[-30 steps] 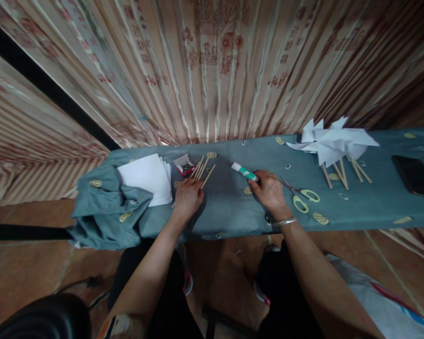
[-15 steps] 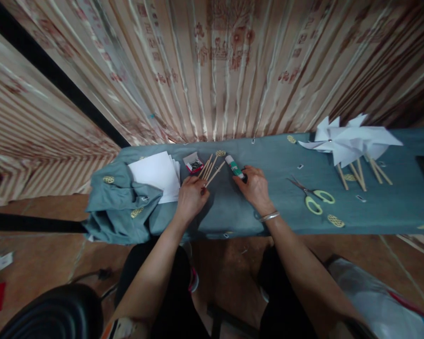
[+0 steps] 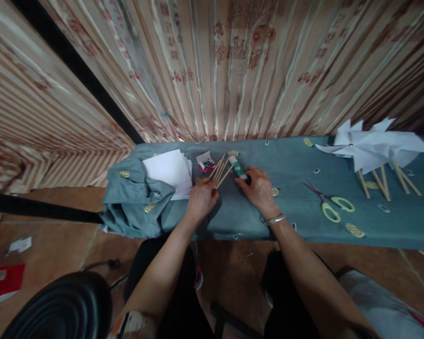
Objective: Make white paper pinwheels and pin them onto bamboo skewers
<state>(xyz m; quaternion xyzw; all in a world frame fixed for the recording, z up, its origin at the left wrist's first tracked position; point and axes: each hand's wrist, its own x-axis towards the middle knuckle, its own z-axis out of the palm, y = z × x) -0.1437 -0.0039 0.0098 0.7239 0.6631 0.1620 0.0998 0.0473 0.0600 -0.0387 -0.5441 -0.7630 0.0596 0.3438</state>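
Observation:
My left hand [image 3: 202, 197] is closed at the near ends of several thin wooden sticks [image 3: 219, 170], which fan out away from me. On the right, my right hand [image 3: 258, 188], a silver bangle at its wrist, has thumb and fingers around the near end of a white and green glue stick [image 3: 237, 167]. Just behind the sticks stands an open small box of metal pins [image 3: 206, 163]. White paper sheets [image 3: 166, 169] lie in a stack left of my left hand, partly under a fold of cloth.
Scissors with pale green handles [image 3: 330, 203] lie on the grey-green cloth [image 3: 289, 169] to the right. Beyond them rest white paper pinwheels [image 3: 378, 146] on wooden sticks. Patterned curtains [image 3: 205, 70] hang behind. A black round stool [image 3: 61, 308] stands at lower left.
The whole view has shifted, so the table's things appear farther right. Both hands stay at the sticks and the glue stick, with little visible movement.

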